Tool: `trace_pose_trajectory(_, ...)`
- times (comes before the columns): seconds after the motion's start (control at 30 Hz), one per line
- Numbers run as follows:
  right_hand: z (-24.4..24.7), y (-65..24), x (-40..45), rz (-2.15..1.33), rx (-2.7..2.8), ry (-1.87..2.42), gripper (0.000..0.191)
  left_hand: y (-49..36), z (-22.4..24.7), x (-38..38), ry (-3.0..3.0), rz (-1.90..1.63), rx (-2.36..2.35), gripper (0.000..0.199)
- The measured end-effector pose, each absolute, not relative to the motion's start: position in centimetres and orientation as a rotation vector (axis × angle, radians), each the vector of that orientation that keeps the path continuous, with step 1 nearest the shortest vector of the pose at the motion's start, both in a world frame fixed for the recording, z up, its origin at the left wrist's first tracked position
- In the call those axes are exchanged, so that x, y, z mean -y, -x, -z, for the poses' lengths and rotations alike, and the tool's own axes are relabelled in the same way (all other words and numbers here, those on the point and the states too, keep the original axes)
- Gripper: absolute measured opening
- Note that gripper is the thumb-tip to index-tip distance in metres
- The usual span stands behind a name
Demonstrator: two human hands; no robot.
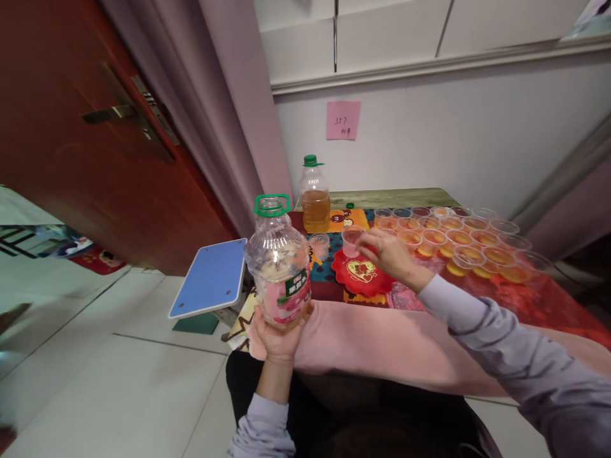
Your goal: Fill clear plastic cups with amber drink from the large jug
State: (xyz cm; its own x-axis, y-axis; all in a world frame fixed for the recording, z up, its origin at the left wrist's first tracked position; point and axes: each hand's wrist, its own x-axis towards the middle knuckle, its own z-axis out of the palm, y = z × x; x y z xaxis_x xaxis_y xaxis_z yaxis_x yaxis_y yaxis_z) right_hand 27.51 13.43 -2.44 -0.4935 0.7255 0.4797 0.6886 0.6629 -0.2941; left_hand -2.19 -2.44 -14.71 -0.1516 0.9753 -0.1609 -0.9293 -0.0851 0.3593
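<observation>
At the front left edge of the bench [405,198], the left hand [280,337] grasps an open juice bottle [281,280] around its base. Rows of filled cups [458,238] crowd the right side; a capped bottle [316,207] stands behind. The right hand [389,253] bends its fingers beside a clear cup [352,243] near the red plate [360,273]; its grip's hold is unclear.

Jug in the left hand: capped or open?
Open. The jug in the left hand shows a bare clear neck inside the green handle ring, with no cap over it.
</observation>
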Motion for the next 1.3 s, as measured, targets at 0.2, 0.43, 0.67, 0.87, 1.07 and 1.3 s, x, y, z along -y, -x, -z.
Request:
trace_pose_trajectory(0.2,8.9,-30.4,-13.0,-0.128,2.391,1.213,0.023,2.9,15.7,2.2,-0.182,-1.662,-0.345,0.079)
trace_pose_trajectory(0.43,7.8,-30.7,-12.2,-0.045,2.285,1.095,0.026,2.5,15.0,2.4,-0.16,-1.676,-0.429,0.081)
trace_pose_trajectory(0.67,3.2,-26.2,-7.1,-0.641,1.7,0.941,0.029,1.4,13.0,3.2,-0.288,-1.821,-0.606,0.065)
trace_pose_trajectory(0.87,3.5,-20.8,-5.7,-1.323,1.302,0.778,0.059,2.1,11.8,4.5,-0.44,-2.007,-0.921,0.063)
trace_pose_trajectory(1.07,4.9,-20.2,-6.5,-1.514,1.206,0.738,0.056,3.5,10.7,5.8,-0.678,-2.05,-1.111,0.084)
trace_pose_trajectory(1.3,7.1,-19.8,-6.7,-1.752,0.991,0.704,0.06,6.9,11.0,6.5,-1.265,-1.852,-1.488,0.119)
